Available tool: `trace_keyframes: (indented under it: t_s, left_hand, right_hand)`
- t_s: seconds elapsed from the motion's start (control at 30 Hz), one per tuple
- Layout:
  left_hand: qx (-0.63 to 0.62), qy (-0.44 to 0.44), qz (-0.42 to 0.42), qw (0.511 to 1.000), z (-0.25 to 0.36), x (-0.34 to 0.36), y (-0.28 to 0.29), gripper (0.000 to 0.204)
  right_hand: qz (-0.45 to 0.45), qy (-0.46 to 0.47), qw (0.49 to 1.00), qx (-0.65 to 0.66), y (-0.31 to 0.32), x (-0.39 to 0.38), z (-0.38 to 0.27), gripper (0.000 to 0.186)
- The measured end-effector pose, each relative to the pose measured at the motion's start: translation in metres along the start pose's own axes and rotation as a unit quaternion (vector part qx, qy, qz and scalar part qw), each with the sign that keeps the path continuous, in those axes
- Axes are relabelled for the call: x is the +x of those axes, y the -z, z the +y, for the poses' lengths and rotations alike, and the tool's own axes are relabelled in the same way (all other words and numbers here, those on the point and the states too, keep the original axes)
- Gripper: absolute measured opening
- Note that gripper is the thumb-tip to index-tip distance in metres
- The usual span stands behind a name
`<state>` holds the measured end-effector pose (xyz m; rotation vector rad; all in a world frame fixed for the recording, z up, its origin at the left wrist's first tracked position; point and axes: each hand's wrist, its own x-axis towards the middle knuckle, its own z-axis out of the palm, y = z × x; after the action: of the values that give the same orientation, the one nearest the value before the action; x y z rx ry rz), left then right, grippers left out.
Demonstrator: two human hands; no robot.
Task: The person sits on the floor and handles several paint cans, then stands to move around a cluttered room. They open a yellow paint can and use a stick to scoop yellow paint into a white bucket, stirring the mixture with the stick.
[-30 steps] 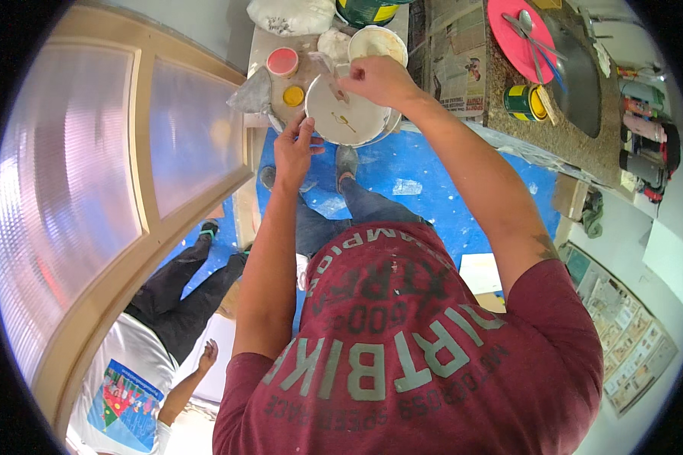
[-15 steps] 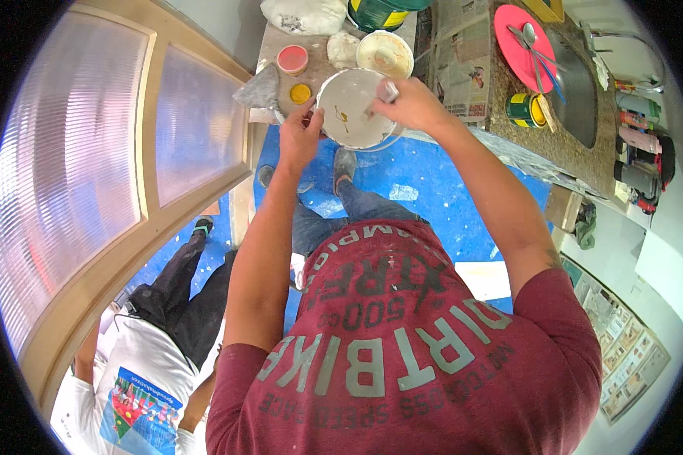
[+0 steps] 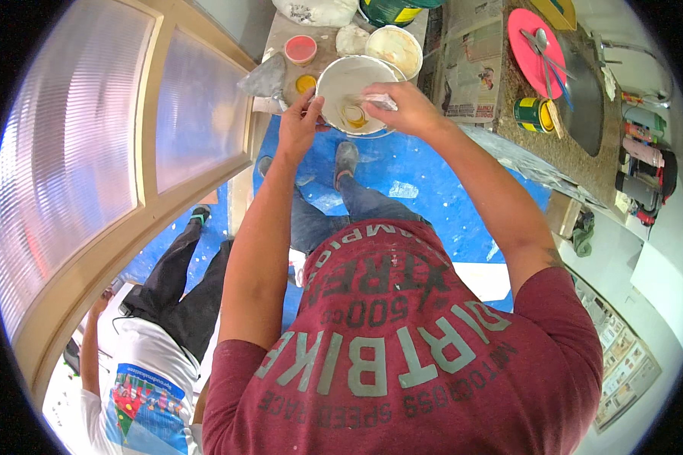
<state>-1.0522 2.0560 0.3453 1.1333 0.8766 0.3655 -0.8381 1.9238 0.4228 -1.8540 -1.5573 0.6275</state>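
My left hand [image 3: 300, 125] grips the left rim of a white bucket [image 3: 341, 80]. My right hand [image 3: 406, 110] holds a whitish flat tool [image 3: 376, 98] down inside that bucket, where yellow streaks [image 3: 354, 120] show in the pale contents; the tool's lower end is hard to make out. Just left of the bucket are an open tub of yellow [image 3: 306, 83] and a cup of pink material [image 3: 300, 48]. Behind it is a second white tub [image 3: 394, 45] with cream residue, beside a whitish lump [image 3: 352, 38].
A grey-smeared bag [image 3: 262, 80] lies on the small table [image 3: 278, 47]. Right: a counter with sink [image 3: 584, 125], pink plate with cutlery [image 3: 527, 57] and paint can [image 3: 531, 114]. Left: a glazed wooden door [image 3: 148, 114]; a person in a white shirt [image 3: 148, 379] below it. Blue floor covering [image 3: 387, 174].
The bucket has shifted slightly right and up in view, with both hands. The right hand's tool sits inside it, and the yellow blob is now smeared into a ring. The other person's arms have moved.
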Motion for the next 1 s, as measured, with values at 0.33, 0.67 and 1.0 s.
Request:
trace_keyframes:
  t_s: [0.33,0.67,1.0]
  left_hand:
    - [-0.03,-0.001,0.002,1.0,-0.013,0.004,0.002,0.055]
    - [-0.045,-0.008,-0.014,0.999,-0.014,0.003,0.005,0.054]
    - [-0.033,-0.003,-0.008,0.999,-0.015,0.002,0.006,0.055]
  right_hand:
    - [-0.129,-0.111,0.982,-0.086,0.009,0.012,-0.026,0.031]
    - [-0.05,-0.118,0.991,-0.024,-0.004,0.01,-0.027,0.031]
    - [-0.129,-0.183,0.973,-0.06,-0.001,0.011,-0.037,0.034]
